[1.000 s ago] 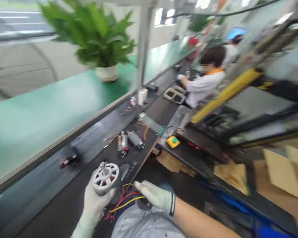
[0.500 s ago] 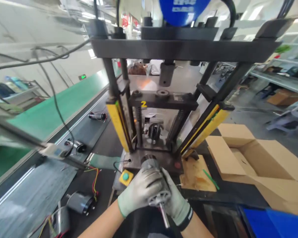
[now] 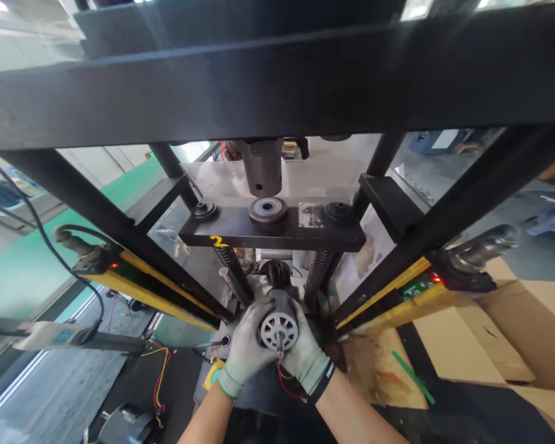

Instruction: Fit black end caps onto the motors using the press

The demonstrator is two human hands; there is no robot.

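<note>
We have the motor at the press, low between the yellow bars, fingers of our left hand and right hand wrapped around it, not yet let go.

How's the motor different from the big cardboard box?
The motor is much smaller than the cardboard box. The motor is round and gray, while the cardboard box is brown with flat sides. The left hand and right hand hold the motor; the cardboard box sits open, away from both.
</note>
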